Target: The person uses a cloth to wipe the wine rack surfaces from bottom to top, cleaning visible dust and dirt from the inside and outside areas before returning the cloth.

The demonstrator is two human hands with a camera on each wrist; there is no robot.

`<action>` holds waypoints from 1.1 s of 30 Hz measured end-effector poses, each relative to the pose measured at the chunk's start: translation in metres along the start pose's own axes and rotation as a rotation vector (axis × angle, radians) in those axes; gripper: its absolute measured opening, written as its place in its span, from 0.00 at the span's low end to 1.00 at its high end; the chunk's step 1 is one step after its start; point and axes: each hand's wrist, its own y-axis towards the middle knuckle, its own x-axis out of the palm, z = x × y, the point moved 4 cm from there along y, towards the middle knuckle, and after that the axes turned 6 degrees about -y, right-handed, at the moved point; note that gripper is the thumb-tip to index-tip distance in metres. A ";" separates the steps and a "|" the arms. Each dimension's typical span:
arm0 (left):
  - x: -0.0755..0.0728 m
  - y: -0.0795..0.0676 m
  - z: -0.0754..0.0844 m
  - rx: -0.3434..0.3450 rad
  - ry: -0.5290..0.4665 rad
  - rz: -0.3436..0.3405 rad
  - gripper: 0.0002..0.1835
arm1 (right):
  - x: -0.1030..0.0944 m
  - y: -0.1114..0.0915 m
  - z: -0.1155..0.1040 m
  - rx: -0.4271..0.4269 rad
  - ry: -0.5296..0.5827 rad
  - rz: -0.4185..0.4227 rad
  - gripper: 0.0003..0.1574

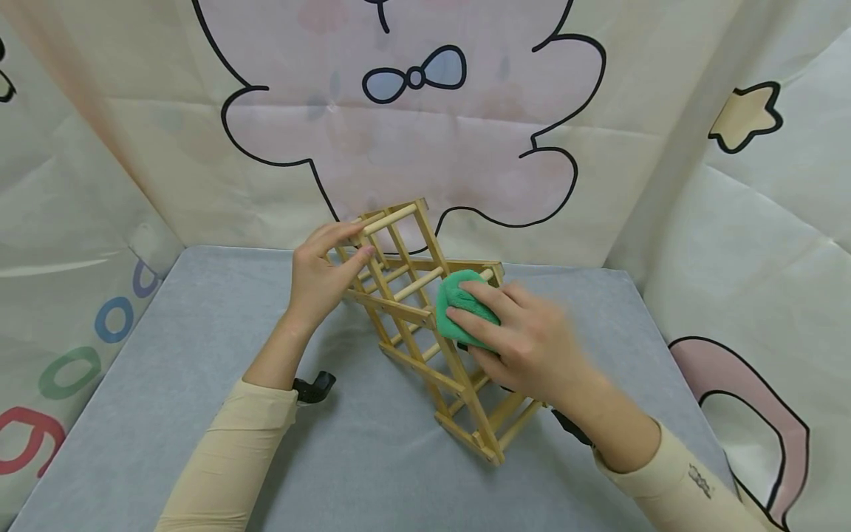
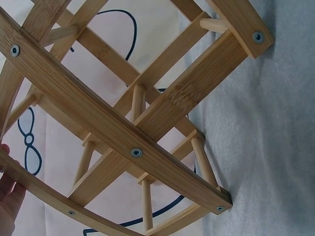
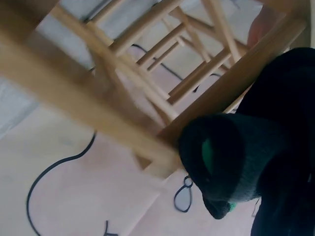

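Note:
A bamboo lattice rack [image 1: 425, 369] with round crossbars stands tilted over the table, its lower corner close to the cloth surface. My left hand [image 1: 326, 270] grips its upper left end, thumb on the near side; in the left wrist view the fingertips [image 2: 10, 191] show at a slat's edge. My right hand [image 1: 532, 340] holds a folded green cloth [image 1: 455, 307] against the right side of the rack. Up close in the right wrist view, the same cloth [image 3: 211, 152] looks dark in shadow, beside the end of a slat. Metal screw heads [image 2: 136, 153] mark the slat joints.
A grey-blue cloth covers the table [image 1: 199, 406]. Printed fabric walls [image 1: 412, 148] enclose it at the back and both sides. Black wrist straps [image 1: 315, 387] show below the hands.

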 end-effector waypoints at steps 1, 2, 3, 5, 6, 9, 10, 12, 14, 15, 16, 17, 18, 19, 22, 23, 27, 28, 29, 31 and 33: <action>0.000 0.000 0.000 0.000 -0.001 0.001 0.20 | 0.000 0.001 -0.003 -0.010 0.004 0.002 0.20; 0.000 0.000 0.000 0.001 -0.004 0.001 0.20 | 0.000 0.001 -0.005 -0.018 0.005 0.008 0.20; 0.001 0.000 0.001 0.003 -0.006 0.002 0.20 | 0.000 0.002 -0.007 -0.024 0.007 0.018 0.20; 0.001 0.000 0.000 0.005 -0.011 0.001 0.20 | 0.001 0.000 -0.008 -0.026 0.007 0.048 0.19; 0.002 0.000 0.000 0.005 -0.013 0.000 0.20 | 0.002 -0.001 -0.008 -0.023 0.005 0.061 0.19; 0.003 0.000 0.000 0.003 -0.018 -0.002 0.20 | 0.001 -0.005 -0.003 0.002 0.001 0.068 0.20; 0.003 0.000 -0.001 0.002 -0.019 -0.002 0.20 | 0.001 -0.006 -0.001 0.016 -0.001 0.065 0.19; 0.004 -0.001 -0.001 0.001 -0.014 -0.003 0.20 | -0.001 -0.009 0.004 0.049 -0.003 0.051 0.20; 0.004 -0.001 0.000 0.003 -0.008 -0.005 0.20 | -0.004 -0.013 0.009 0.090 -0.016 0.037 0.20; 0.004 -0.001 0.000 0.003 -0.010 -0.005 0.20 | -0.006 -0.015 0.011 0.108 -0.023 0.031 0.19; 0.004 -0.001 0.000 0.006 -0.006 -0.008 0.21 | -0.007 -0.017 0.014 0.124 -0.028 0.026 0.19; 0.004 -0.001 0.001 0.006 -0.004 -0.010 0.21 | -0.009 -0.019 0.017 0.139 -0.038 0.019 0.19; 0.004 -0.002 0.001 0.006 -0.003 -0.012 0.21 | -0.010 -0.021 0.020 0.155 -0.048 0.012 0.19; 0.004 -0.002 0.002 0.007 0.000 -0.014 0.20 | -0.012 -0.023 0.024 0.168 -0.052 0.010 0.19; 0.003 -0.002 0.003 0.010 0.019 -0.020 0.21 | -0.015 -0.028 0.033 0.195 -0.058 0.004 0.20; 0.003 -0.002 0.003 0.012 0.028 -0.022 0.21 | -0.016 -0.030 0.036 0.202 -0.062 0.000 0.20; 0.003 -0.002 0.004 0.019 0.072 -0.046 0.22 | -0.020 -0.036 0.051 0.226 -0.075 0.008 0.21; 0.003 -0.002 0.004 0.018 0.084 -0.056 0.23 | -0.021 -0.038 0.055 0.233 -0.083 0.007 0.22; 0.003 -0.002 0.005 0.014 0.095 -0.063 0.23 | -0.023 -0.041 0.058 0.243 -0.091 0.003 0.22; 0.002 -0.003 0.008 0.010 0.130 -0.078 0.24 | -0.026 -0.046 0.066 0.266 -0.104 0.001 0.22; 0.003 -0.005 0.013 0.023 0.193 -0.085 0.24 | -0.028 -0.052 0.072 0.287 -0.123 -0.013 0.22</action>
